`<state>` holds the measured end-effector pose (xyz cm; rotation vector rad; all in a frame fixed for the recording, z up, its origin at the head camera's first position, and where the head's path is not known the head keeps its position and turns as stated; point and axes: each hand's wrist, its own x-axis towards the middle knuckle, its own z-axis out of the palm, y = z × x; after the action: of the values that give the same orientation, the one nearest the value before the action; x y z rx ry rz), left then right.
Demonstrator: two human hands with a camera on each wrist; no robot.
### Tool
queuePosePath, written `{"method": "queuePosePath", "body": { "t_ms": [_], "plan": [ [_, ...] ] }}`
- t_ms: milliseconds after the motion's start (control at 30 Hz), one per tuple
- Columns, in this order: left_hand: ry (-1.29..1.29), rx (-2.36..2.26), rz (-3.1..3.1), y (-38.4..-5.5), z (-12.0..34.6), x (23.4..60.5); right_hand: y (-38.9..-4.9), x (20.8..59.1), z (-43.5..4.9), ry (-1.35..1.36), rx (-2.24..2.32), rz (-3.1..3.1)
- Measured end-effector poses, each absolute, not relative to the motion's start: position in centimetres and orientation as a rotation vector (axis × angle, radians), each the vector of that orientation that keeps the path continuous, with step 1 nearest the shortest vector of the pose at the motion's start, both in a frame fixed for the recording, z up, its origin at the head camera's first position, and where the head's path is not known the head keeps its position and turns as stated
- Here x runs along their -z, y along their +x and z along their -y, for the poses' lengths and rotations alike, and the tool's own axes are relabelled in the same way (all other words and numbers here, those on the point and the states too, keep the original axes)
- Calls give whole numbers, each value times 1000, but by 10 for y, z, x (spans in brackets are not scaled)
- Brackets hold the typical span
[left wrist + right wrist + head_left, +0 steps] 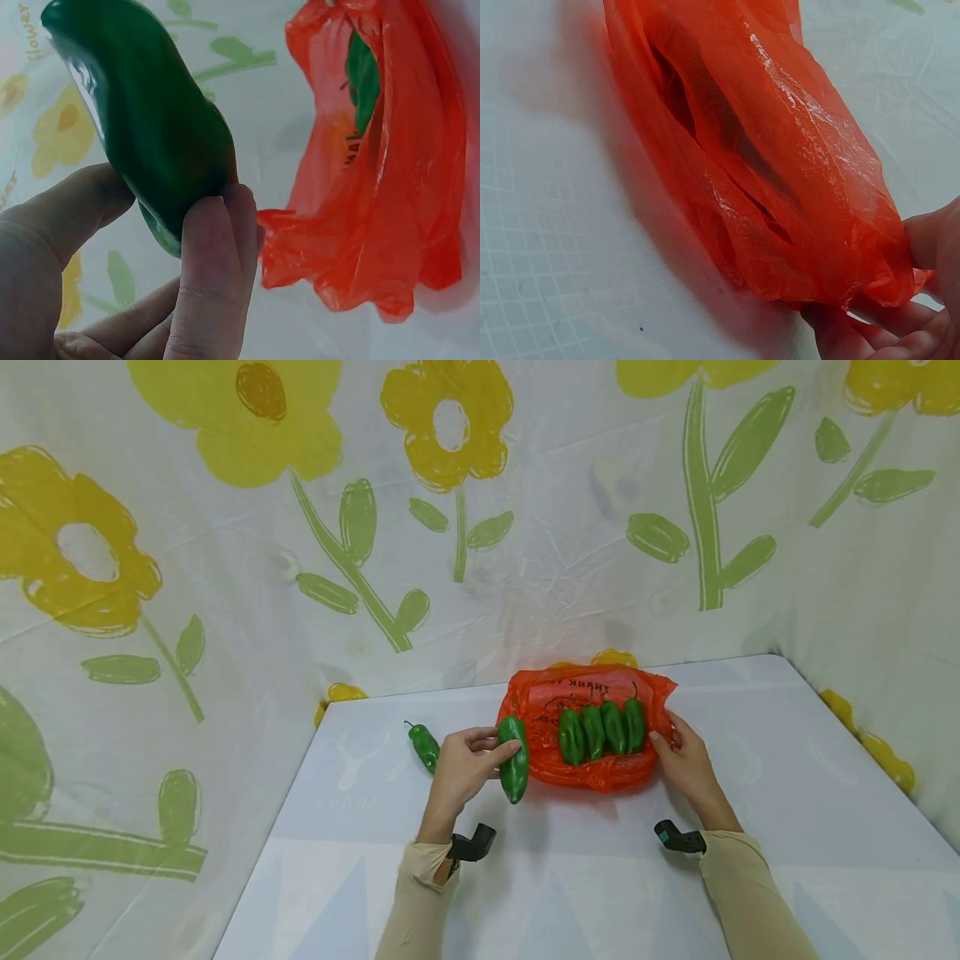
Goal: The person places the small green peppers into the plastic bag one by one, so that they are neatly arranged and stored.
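My left hand pinches a green pepper between thumb and fingers, just in front of the left edge of a red plastic bag. In the left wrist view the held pepper looks glossy and slants up to the left. Several green peppers lie side by side inside the open bag, stems toward the back. At the bag's right edge my right hand grips the plastic. Up close in the right wrist view, thumb and fingers hold a crumpled corner of the bag.
One more green pepper lies on the white table, left of the bag and partly behind my left hand. A flower-printed sheet hangs behind the table and along its sides.
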<state>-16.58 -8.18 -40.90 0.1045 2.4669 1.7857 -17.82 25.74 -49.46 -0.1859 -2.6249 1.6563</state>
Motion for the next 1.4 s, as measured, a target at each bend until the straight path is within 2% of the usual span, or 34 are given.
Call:
{"method": "queuePosePath", "body": {
  "t_ms": [700,1400],
  "plan": [
    [235,-1712,-2525,-176,54,401,-178,494,-257,-201,-1683,2620],
    [213,-1673,-2629,-192,21,402,-178,495,-259,-204,-1679,2622]
  ]
}}
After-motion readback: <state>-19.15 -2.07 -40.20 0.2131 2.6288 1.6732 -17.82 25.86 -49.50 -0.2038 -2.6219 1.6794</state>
